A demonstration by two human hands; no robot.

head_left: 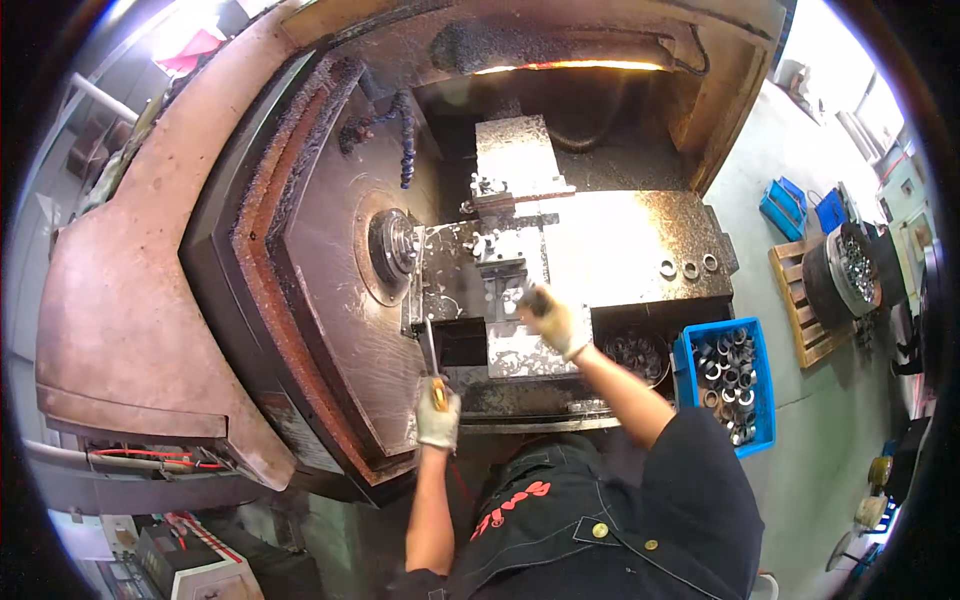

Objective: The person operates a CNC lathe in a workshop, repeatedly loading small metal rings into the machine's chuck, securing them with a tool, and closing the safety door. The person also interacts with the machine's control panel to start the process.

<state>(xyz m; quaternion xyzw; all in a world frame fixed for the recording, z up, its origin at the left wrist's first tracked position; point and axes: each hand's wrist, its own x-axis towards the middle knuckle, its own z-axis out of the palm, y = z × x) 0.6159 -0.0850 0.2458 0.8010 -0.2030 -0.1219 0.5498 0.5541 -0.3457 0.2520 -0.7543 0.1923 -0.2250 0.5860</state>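
Both gloved hands closed: left hand (437,415) holds screwdriver (432,362), right hand (552,318) indistinct.

The right hand (552,318) is blurred, so whatever its glove closes on cannot be told. The left hand (437,415) hides most of the yellow handle (438,392) of its thin tool. Rings in the blue crate (728,380) on the right are too small to tell apart. The machine's far interior (560,110) sinks into shadow, and the fisheye rim cuts off the floor at the near left.
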